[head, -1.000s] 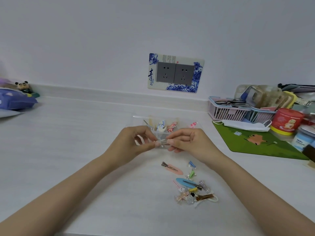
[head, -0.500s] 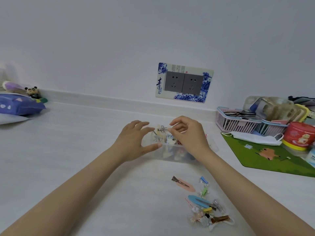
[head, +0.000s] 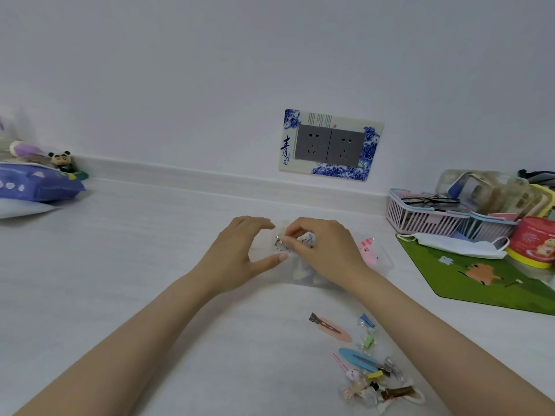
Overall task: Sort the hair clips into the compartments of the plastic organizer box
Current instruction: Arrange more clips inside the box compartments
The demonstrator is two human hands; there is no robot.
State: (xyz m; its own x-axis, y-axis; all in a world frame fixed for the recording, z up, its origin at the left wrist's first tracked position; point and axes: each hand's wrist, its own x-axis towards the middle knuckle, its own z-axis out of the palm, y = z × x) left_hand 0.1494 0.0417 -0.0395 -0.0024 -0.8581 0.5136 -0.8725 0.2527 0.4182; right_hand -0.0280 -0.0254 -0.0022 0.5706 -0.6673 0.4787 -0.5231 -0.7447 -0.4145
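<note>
The clear plastic organizer box (head: 386, 261) lies on the white table, mostly hidden under my hands. A pink clip (head: 368, 250) shows in its right part, and a blue-white clip (head: 307, 237) by my fingers. My left hand (head: 237, 253) cups the box's left end, thumb on the near wall and fingers over the far wall. My right hand (head: 327, 249) reaches over the box and pinches a small silver clip (head: 278, 239) above its left part. Loose clips lie nearer me: a long pink clip (head: 332, 328), a long blue clip (head: 357, 358), a brown clip (head: 397, 393) and several small ones.
A green mat (head: 480, 283) with a white face mask (head: 459, 246) lies to the right. Behind it stand a pink basket (head: 420, 219) and a red tin (head: 533, 243). A purple pack (head: 33, 186) and a panda figure (head: 61, 160) sit far left. The wall has a socket plate (head: 330, 145).
Both hands held the silver clip together in front of the box. Now my left hand has let go and cups the box, and my right hand has carried the clip over it.
</note>
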